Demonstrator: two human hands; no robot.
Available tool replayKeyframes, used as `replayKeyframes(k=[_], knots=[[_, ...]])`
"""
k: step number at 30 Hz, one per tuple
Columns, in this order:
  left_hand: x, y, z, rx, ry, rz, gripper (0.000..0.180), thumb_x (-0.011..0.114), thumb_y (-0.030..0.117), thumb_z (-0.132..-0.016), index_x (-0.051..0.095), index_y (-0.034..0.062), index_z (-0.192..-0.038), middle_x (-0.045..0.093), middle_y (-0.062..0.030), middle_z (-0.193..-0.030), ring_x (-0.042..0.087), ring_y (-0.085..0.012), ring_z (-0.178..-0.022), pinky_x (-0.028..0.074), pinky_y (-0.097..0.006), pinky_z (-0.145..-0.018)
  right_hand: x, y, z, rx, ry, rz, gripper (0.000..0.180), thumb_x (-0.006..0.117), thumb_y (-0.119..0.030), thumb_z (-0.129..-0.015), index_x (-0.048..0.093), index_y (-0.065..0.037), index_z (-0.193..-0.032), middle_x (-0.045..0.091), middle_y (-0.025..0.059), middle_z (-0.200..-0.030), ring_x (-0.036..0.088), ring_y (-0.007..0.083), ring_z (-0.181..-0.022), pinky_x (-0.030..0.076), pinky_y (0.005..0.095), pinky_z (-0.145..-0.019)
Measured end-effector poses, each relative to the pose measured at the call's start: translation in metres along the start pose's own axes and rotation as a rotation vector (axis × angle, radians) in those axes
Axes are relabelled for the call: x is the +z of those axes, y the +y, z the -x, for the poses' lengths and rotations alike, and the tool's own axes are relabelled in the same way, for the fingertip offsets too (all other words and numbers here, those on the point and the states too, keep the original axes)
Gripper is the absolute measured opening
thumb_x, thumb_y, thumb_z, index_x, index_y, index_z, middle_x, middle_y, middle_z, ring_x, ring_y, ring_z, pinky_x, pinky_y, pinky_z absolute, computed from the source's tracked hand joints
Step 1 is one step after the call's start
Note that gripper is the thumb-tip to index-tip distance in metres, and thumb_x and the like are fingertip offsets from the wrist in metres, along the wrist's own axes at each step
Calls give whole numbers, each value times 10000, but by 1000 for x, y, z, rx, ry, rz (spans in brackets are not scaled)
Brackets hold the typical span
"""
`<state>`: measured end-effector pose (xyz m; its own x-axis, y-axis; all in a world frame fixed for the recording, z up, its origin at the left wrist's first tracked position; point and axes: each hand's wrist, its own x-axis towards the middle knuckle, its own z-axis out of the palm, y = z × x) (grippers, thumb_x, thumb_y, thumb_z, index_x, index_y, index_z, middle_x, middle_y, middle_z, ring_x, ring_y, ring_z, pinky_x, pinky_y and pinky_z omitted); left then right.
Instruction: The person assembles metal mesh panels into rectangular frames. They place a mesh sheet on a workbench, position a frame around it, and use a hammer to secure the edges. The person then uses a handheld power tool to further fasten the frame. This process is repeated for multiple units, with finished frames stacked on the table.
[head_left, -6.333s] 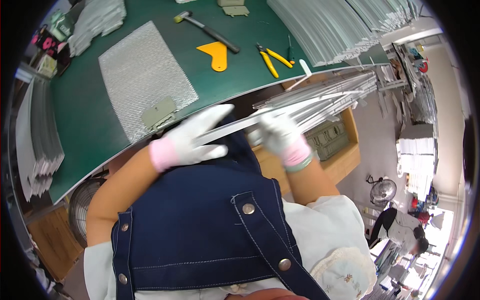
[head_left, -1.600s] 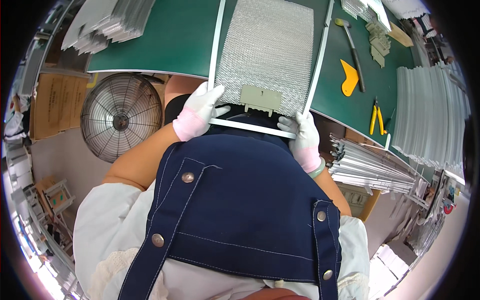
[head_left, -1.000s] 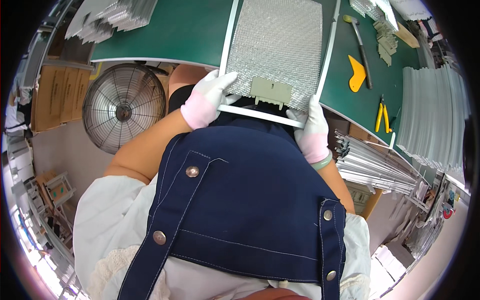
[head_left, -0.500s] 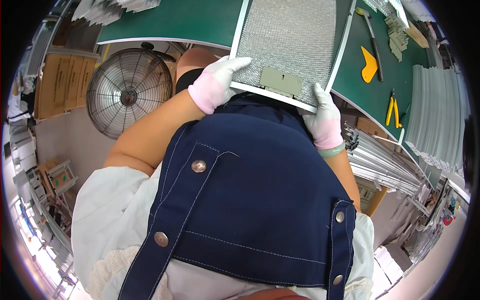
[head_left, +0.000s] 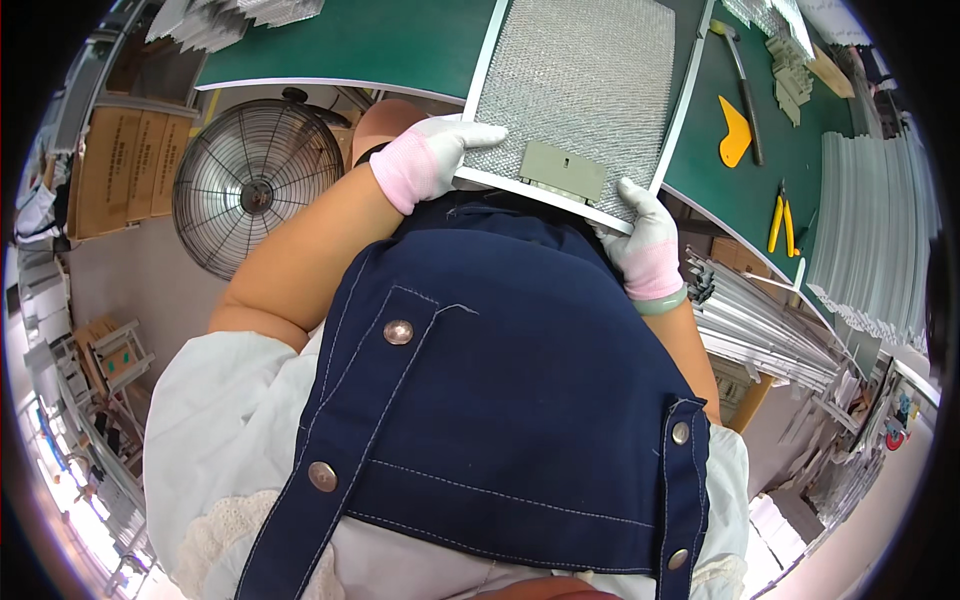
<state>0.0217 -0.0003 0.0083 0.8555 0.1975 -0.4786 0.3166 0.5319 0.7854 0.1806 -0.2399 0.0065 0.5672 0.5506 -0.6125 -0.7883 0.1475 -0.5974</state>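
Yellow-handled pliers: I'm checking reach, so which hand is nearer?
Right. On the white frame, the right hand holds the near right corner, left of the pliers; the left hand, the near left corner, farther away.

The white bar [head_left: 540, 196] has reached the clip [head_left: 563, 172] (gap closed).

Left hand [head_left: 436, 156] and right hand [head_left: 641, 236] apart
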Motion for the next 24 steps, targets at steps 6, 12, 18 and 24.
replayKeyframes(k=[6,12,18,24], knots=[[-15,-19,-19,35,40,167,358,613,108,-958,562,-35,-1283,655,-139,-1192,656,-281,-1117,538,-472,-998,12,-6,12,91,-24,150,254,590,-139,-990,568,-56,-1230,647,100,-1160,660,263,-1049,552,476,-909],[-18,-10,-22,-36,131,165,281,561,78,-955,584,-21,-1217,663,-137,-1158,674,-281,-1061,540,-494,-977,12,-4,9,155,-24,300,265,626,-191,-994,581,-89,-1235,651,57,-1135,658,206,-1027,563,417,-886],[-9,5,-7,-56,136,405,281,586,114,-970,583,-1,-1226,664,-122,-1157,667,-266,-1080,550,-484,-960,22,-4,15,100,2,308,285,696,-196,-950,597,-60,-1180,636,59,-1091,662,200,-977,585,396,-839],[3,1,-9,-34,263,464,325,619,85,-954,562,-14,-1258,641,-149,-1196,652,-294,-1113,549,-482,-984,6,-5,-1,202,-56,349,249,694,-224,-949,652,-29,-1099,663,67,-1051,671,174,-918,591,338,-778]])
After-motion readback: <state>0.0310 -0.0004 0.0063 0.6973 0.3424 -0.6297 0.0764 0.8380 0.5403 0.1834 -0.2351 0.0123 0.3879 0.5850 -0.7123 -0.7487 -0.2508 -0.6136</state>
